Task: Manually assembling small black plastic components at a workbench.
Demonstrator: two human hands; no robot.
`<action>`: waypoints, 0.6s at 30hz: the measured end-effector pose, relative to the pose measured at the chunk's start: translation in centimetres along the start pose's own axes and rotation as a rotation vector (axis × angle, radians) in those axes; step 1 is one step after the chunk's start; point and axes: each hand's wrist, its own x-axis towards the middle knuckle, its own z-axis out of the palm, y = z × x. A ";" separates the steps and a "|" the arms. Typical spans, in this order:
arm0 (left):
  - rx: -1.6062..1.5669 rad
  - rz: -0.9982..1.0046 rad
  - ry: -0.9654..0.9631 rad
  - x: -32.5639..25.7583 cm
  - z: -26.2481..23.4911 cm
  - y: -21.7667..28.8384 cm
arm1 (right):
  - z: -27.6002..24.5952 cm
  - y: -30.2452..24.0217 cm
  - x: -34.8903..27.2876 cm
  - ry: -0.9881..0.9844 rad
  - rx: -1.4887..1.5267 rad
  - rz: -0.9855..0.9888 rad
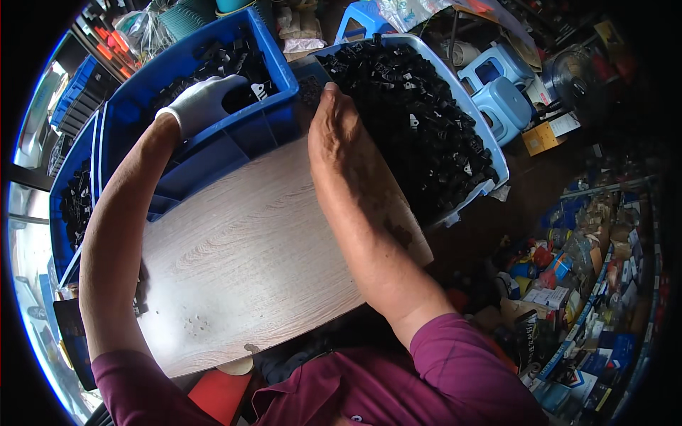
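My left hand (202, 103), in a white glove, reaches over the near wall of a blue plastic bin (206, 142). Its fingers curve about a small black plastic part (243, 98) with a pale metal tab. More black parts (238, 57) lie heaped around it in the bin. My bare right hand (334, 124) is stretched forward at the bin's right-hand corner, beside a large pale-blue tub (465, 106). That hand is seen edge-on, with most of its fingers hidden, so what it holds, if anything, does not show.
A wood-grain board (249, 255) spans the space under my forearms. Many black parts (419, 121) fill the tub. Another blue bin (89, 149) stands at the left. Light-blue stools (501, 103), a fan (572, 74) and cluttered packages (561, 284) lie to the right.
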 end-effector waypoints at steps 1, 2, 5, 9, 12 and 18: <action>-0.001 0.000 -0.002 0.0 0.2 -0.1 | 0.1 0.1 0.0 0.000 -0.002 0.002; 0.014 0.015 0.031 -0.2 0.3 -0.3 | 0.1 0.2 0.0 -0.011 0.037 0.002; 0.010 0.037 0.037 -0.3 -0.2 -0.4 | 0.5 0.4 0.0 -0.007 0.068 0.001; 0.031 0.073 0.036 -0.4 -0.6 0.0 | 0.5 1.0 0.4 -0.006 0.074 -0.038; 0.053 0.041 0.000 -0.6 -0.6 -0.2 | 0.8 1.0 0.2 0.029 0.085 -0.050; 0.022 0.060 0.002 0.2 0.6 -1.1 | -0.3 -0.3 0.1 -0.113 0.075 0.092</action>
